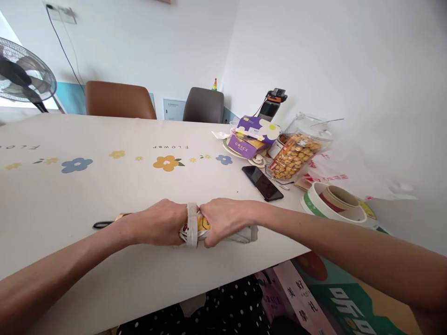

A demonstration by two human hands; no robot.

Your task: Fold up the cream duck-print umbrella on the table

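What looks like a folded umbrella, whitish grey with a yellow print, lies sideways low over the near part of the table. A pale strap wraps around it between my hands. My left hand is closed around the bundle just left of the strap. On the other side, my right hand grips it from above, thumb near the strap, with the bundle's grey end sticking out to the right. Past my left wrist a black loop and a bit of gold show; my forearm hides how they join.
A phone lies beyond my right forearm. Behind it are a purple box, a tall snack jar and a dark bottle. Tape rolls and a plastic bag sit at the right. Chairs stand across the table.
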